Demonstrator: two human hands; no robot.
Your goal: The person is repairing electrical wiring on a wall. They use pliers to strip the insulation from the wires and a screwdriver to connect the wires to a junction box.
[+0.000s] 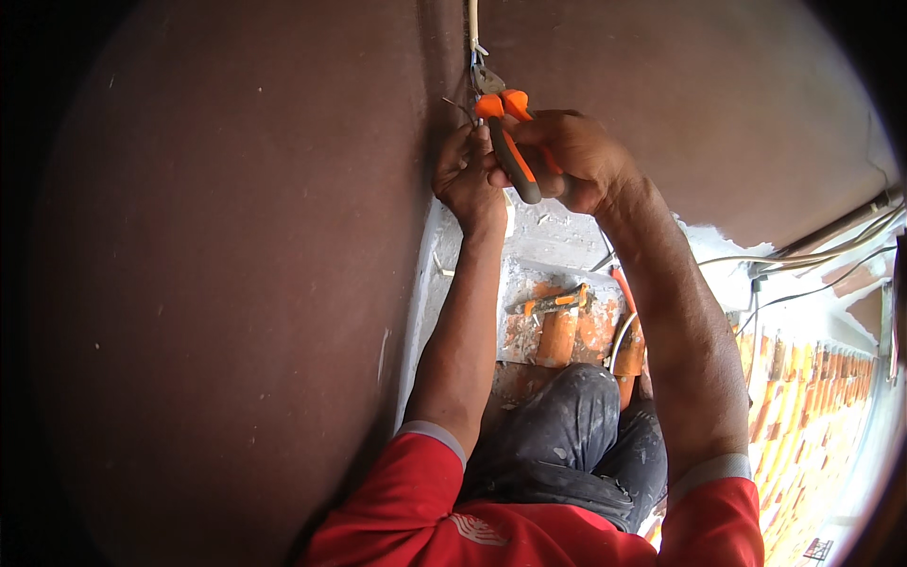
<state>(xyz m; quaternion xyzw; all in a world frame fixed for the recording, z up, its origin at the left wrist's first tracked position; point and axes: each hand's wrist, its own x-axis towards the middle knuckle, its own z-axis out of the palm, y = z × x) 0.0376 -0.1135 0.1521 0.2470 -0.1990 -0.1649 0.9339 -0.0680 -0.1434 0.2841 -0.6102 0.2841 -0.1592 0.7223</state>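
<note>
Up in the corner where two brown walls meet, my right hand is closed around combination pliers with orange and black handles. The metal jaws point upward and meet thin wires at the lower end of a pale cable that comes down the corner. Whether the jaws grip a wire is too small to tell. Just below and left of the pliers, my left hand pinches a thin wire between its fingers, its dark tip sticking out to the left.
Beneath my arms, an orange and black hand tool lies on clay roof tiles beside a grey mortar ledge. Loose cables run along the wall at right, above more roof tiles. My bent knee is below.
</note>
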